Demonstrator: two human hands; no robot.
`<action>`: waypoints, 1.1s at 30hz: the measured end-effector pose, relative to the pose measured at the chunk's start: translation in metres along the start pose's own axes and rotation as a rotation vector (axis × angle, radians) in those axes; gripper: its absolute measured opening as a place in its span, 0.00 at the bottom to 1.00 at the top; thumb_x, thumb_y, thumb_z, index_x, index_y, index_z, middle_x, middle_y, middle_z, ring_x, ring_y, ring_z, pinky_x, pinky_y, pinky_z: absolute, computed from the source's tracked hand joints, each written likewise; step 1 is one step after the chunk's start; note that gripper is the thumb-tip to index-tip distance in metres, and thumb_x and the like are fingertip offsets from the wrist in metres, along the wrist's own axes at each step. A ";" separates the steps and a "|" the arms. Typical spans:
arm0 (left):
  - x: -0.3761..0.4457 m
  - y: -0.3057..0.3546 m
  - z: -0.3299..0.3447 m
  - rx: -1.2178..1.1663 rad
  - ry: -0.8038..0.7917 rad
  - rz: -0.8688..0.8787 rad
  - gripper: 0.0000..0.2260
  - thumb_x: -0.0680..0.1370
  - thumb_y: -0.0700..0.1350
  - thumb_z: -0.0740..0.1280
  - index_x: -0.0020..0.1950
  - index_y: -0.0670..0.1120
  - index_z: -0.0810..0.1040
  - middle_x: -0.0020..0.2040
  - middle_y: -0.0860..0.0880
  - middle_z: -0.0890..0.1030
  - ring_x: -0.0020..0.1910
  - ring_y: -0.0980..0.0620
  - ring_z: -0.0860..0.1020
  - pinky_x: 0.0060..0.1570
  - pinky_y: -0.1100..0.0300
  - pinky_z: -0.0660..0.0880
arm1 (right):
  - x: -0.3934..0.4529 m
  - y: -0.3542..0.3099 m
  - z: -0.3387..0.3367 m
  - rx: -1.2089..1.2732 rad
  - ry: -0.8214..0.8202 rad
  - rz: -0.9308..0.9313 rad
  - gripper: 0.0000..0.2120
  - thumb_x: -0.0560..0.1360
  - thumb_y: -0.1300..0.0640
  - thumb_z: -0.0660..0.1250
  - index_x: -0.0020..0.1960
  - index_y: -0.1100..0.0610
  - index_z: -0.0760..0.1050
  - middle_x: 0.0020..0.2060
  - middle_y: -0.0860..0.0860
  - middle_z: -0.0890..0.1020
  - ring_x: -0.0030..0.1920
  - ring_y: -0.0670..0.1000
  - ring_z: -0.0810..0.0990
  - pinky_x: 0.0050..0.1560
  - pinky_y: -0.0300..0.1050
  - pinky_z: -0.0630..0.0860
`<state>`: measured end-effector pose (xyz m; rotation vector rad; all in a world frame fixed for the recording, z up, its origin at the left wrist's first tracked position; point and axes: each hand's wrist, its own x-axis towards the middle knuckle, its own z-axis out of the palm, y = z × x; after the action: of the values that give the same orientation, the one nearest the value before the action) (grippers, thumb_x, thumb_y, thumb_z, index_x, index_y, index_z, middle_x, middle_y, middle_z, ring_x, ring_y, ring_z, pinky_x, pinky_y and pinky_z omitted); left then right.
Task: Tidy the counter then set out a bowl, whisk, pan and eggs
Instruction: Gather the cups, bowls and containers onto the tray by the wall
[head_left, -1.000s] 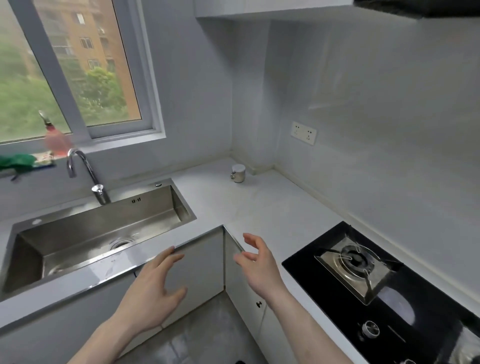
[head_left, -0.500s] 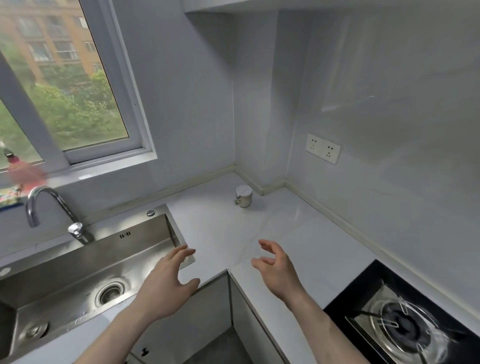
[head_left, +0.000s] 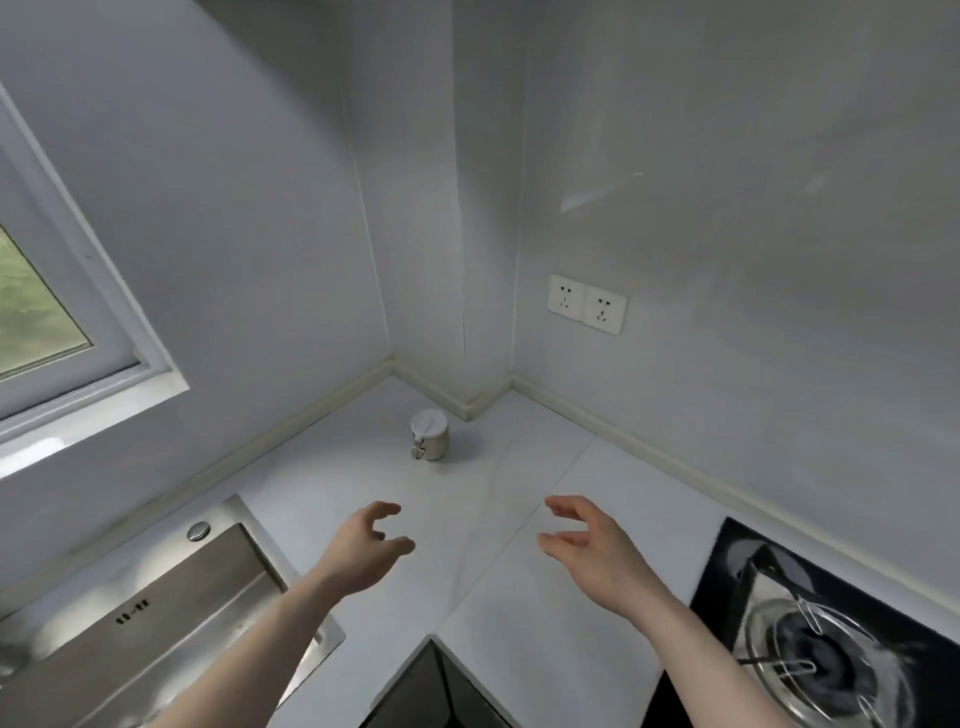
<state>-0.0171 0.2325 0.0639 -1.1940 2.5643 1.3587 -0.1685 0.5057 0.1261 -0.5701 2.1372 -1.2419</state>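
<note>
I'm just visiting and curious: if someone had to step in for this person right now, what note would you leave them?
Left hand: free, fingers loosely curled above the counter, holding nothing.
Right hand: the same, free.
On the counter: only a small lidded jar in the far corner, untouched. Sink to the left, stove to the right.
Done: nothing set out yet.
Left: probably move the jar, then bring the bowl, whisk, pan and eggs; none are in view.

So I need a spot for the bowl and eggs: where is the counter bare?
Bare counter lies between the sink and the hob, under both empty hands, left and right. The back corner holds a small lidded jar; bare strips run beside it along both walls.
</note>
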 end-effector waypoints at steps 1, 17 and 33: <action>0.023 -0.001 -0.002 -0.031 -0.028 -0.018 0.26 0.73 0.48 0.75 0.70 0.50 0.74 0.71 0.50 0.74 0.60 0.49 0.80 0.54 0.57 0.76 | 0.008 -0.003 0.001 -0.006 0.024 0.014 0.22 0.77 0.50 0.70 0.70 0.42 0.71 0.65 0.35 0.73 0.61 0.39 0.77 0.49 0.33 0.73; 0.272 -0.019 0.000 -0.185 -0.199 -0.270 0.26 0.79 0.45 0.69 0.75 0.45 0.67 0.62 0.43 0.76 0.60 0.44 0.76 0.44 0.53 0.78 | 0.066 -0.035 0.048 -0.038 0.179 0.163 0.20 0.78 0.46 0.68 0.68 0.37 0.69 0.65 0.31 0.71 0.63 0.34 0.73 0.51 0.33 0.74; 0.308 -0.036 0.033 -0.479 -0.167 -0.257 0.04 0.80 0.40 0.68 0.51 0.40 0.80 0.42 0.44 0.74 0.39 0.48 0.74 0.48 0.54 0.77 | 0.049 0.002 0.057 -0.005 0.260 0.371 0.19 0.78 0.47 0.69 0.65 0.34 0.70 0.64 0.30 0.71 0.63 0.33 0.73 0.46 0.30 0.75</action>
<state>-0.2246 0.0530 -0.0842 -1.3333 1.9480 1.9677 -0.1658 0.4400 0.0884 -0.0039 2.3229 -1.1472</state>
